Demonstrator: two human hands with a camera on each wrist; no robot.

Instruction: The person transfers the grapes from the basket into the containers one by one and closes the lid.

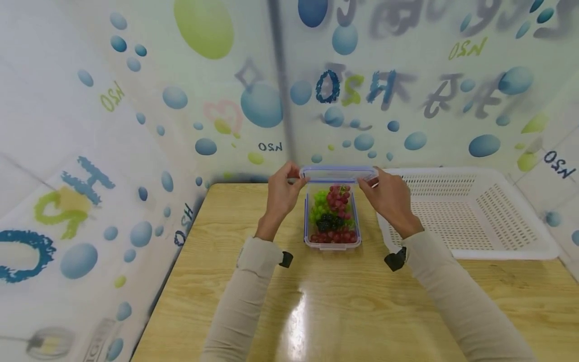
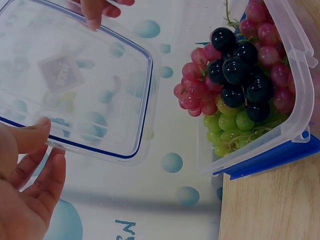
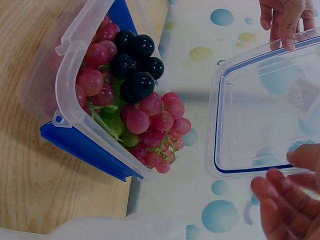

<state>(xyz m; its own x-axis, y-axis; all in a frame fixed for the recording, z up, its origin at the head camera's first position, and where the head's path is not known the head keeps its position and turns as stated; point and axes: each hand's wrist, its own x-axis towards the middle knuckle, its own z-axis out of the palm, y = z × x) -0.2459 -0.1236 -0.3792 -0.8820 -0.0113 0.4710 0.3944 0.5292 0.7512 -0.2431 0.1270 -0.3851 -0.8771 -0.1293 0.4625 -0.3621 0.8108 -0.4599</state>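
Both hands hold a clear lid [image 1: 336,174] with a blue seal, tilted up beyond the far end of a clear plastic container [image 1: 333,246]. My left hand [image 1: 282,191] pinches the lid's left edge between thumb and fingers. At its right edge, my right hand [image 1: 390,196] does the same. In the container lie red grapes [image 1: 338,200], green grapes [image 1: 319,203] and black grapes [image 2: 237,70], heaped up to the rim. Blue side flaps [image 3: 85,152] hang along the container's walls. Lid and container are apart in both wrist views.
A white perforated basket [image 1: 538,246] stands to the right of the container, close to my right forearm. Everything rests on a wooden table [image 1: 253,301]. Patterned walls [image 1: 217,100] rise behind the table and at its left.
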